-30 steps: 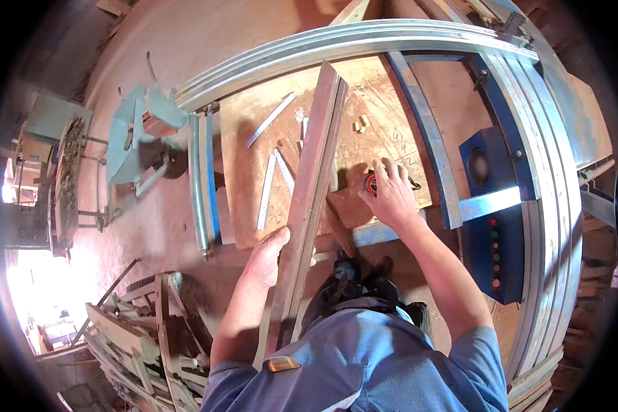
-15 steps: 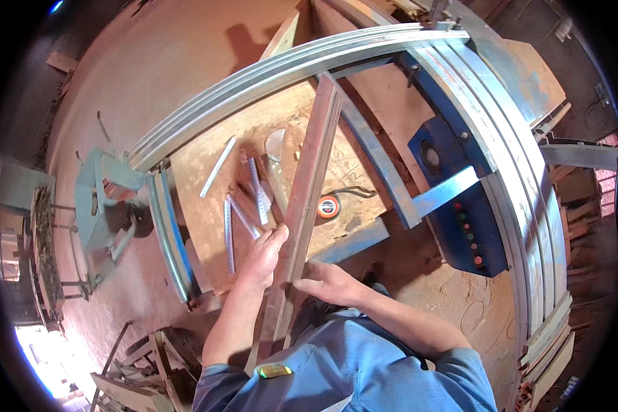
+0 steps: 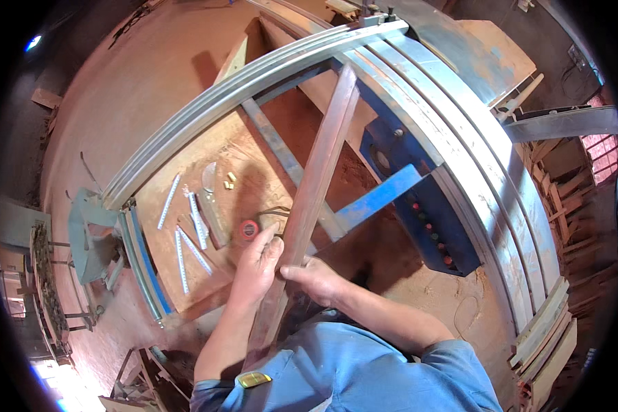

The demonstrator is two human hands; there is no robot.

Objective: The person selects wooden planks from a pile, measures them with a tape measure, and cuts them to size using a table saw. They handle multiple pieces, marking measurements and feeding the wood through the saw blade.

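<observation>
A long dark reddish-brown wooden beam (image 3: 316,168) slants from beside my body up to the far metal rail. My left hand (image 3: 259,261) grips its left side near the lower part, thumb along it and the other fingers partly hidden. From the right, my right hand (image 3: 316,280) clasps the beam a little lower, its fingertips hidden. Just beyond my left hand, a round red-and-black tape measure (image 3: 249,229) with a dark strap lies on a wooden board (image 3: 206,154). A white folding rule (image 3: 198,220) in several segments and a curved-blade handsaw or knife (image 3: 209,177) lie farther left.
Small yellowish pieces (image 3: 230,180) sit on the board. Around it runs a machine frame with a silver rail (image 3: 240,62), a slotted metal table (image 3: 446,110) and a blue control panel (image 3: 429,233) with buttons. Stacked boards (image 3: 546,336) stand at the right.
The view has shifted, so the board and its tools appear farther left. The beam's far end now lies toward the slotted metal table. Both hands still hold the beam.
</observation>
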